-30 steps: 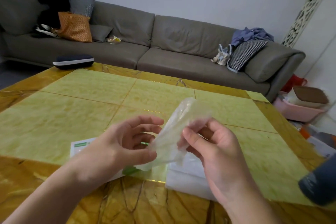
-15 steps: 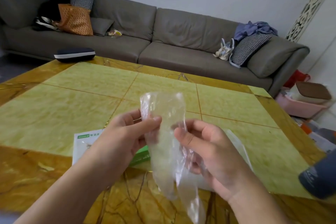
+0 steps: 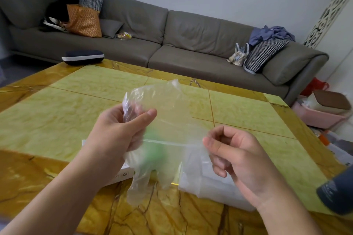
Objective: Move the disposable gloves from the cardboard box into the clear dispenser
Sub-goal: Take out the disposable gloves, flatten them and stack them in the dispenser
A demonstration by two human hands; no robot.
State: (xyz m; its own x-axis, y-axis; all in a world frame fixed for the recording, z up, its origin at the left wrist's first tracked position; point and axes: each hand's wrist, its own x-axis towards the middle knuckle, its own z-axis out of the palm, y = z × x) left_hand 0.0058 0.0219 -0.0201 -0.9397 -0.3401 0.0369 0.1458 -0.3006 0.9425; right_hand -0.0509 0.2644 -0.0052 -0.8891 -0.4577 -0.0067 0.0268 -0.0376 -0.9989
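Left hand point(image 3: 118, 131) up over the bench point(image 3: 57, 112), grip pinching one edge of a clear glove point(image 3: 164, 120) between thumb and fingers. Right hand point(image 3: 236, 154) lower and to the right, fingers curled, grip pinching the glove's other edge. Glove stretched between both hands in the air, its fingers dangling toward the bench. Below, partly hidden behind the film, a white box point(image 3: 118, 175) with green print, lying flat. Just right of it, a clear dispenser point(image 3: 210, 183) under the right hand. Grey sofa point(image 3: 191, 44) beyond the bench; dark case point(image 3: 83, 57) at the far left corner.
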